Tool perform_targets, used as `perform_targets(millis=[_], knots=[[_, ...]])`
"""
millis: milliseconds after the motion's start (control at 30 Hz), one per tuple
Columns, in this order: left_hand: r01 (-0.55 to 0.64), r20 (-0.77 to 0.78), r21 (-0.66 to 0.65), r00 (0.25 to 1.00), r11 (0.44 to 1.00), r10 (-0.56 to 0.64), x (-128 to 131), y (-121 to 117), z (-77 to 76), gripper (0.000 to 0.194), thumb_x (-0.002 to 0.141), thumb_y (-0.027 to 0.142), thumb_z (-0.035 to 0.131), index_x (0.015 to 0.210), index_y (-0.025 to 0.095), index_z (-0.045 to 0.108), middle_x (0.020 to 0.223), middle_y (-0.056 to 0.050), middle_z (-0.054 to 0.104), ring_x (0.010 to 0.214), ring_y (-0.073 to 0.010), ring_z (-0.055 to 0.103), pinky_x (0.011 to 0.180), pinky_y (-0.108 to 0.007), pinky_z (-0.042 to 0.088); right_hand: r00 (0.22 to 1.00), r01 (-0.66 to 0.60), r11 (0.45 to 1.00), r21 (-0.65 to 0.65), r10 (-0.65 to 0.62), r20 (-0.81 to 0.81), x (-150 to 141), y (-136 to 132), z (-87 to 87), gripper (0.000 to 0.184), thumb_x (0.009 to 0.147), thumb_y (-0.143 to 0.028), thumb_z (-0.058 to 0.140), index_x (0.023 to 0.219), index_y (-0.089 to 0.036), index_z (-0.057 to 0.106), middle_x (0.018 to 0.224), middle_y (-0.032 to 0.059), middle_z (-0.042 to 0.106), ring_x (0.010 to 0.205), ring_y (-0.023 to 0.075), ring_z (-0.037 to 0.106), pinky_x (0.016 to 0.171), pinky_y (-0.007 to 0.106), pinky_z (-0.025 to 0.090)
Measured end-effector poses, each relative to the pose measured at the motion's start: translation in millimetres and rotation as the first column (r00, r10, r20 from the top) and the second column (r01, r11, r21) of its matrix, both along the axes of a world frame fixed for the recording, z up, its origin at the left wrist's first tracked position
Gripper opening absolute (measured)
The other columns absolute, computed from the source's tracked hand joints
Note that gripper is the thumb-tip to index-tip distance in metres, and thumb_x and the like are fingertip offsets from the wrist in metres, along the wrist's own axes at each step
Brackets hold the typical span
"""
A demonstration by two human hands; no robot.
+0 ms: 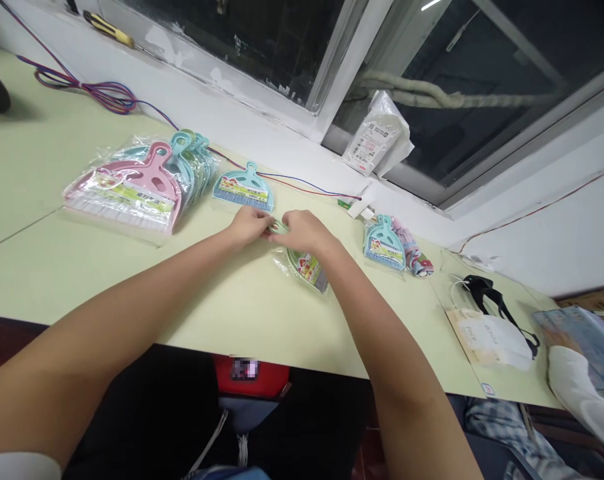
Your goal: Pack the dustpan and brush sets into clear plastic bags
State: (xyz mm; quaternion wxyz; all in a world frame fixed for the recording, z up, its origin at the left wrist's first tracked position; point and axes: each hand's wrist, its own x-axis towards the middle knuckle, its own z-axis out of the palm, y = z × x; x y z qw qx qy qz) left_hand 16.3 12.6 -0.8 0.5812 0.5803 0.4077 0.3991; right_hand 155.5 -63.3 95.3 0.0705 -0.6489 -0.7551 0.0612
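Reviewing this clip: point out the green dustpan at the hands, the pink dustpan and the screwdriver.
Green dustpan point(309, 268): head view, on its printed label.
Pink dustpan point(143, 173): head view, on the pan below its handle.
Screwdriver point(113, 31): head view, on its handle.

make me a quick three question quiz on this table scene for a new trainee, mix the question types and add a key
1. Multiple choice: what colour is the front set in the stack of dustpan sets at the left?
A) yellow
B) pink
C) black

2. True or false: the left hand and the right hand are both at the handle of the green dustpan set.

3. Short answer: which tool lies at the picture's upper left?

Key
1. B, pink.
2. True.
3. A screwdriver with a yellow and black handle.
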Motion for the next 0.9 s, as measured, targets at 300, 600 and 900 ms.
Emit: perform_targets(millis=[300, 600, 900], knots=[[0.092, 0.057, -0.127, 0.995, 0.988, -0.086, 9, -9, 1.5, 0.012, 0.080, 0.020, 0.073, 0.072, 0.011, 0.072, 0.069, -0.011, 0.074, 0.062, -0.0214, 0.072, 0.070, -0.035, 0.062, 0.998, -0.037, 0.999, -0.021, 0.038, 0.049, 9, 15, -3.5, 0.040, 0.064, -0.034, 0.084, 0.047, -0.022, 0.050, 0.048, 0.0028, 0.056, 0.063, 0.0186, 0.058, 0.061, 0.028, 0.039], [0.144, 0.126, -0.215, 0.985, 0.966, -0.119, 16, -10, -2.3, 0.019, 0.080, 0.027, 0.076, 0.072, 0.012, 0.069, 0.084, -0.017, 0.077, 0.067, -0.0217, 0.073, 0.074, -0.039, 0.062, 0.987, 0.153, 0.988, -0.035, -0.155, -0.047, 66, 21, -9.7, 0.046, 0.056, -0.023, 0.088, 0.037, -0.023, 0.046, 0.036, -0.0014, 0.041, 0.062, 0.0191, 0.055, 0.068, 0.031, 0.041], [0.192, 0.105, -0.199, 0.979, 0.961, -0.174, 15, -7, -8.6, 0.016, 0.073, 0.025, 0.080, 0.071, 0.013, 0.070, 0.082, -0.015, 0.077, 0.071, -0.0230, 0.074, 0.077, -0.039, 0.062, 0.776, 0.614, 0.786, -0.065, -0.587, 0.230, 226, 13, 12.6, 0.030, 0.074, -0.042, 0.080, 0.060, -0.017, 0.070, 0.060, 0.0085, 0.066, 0.066, 0.0193, 0.060, 0.068, 0.033, 0.044]])
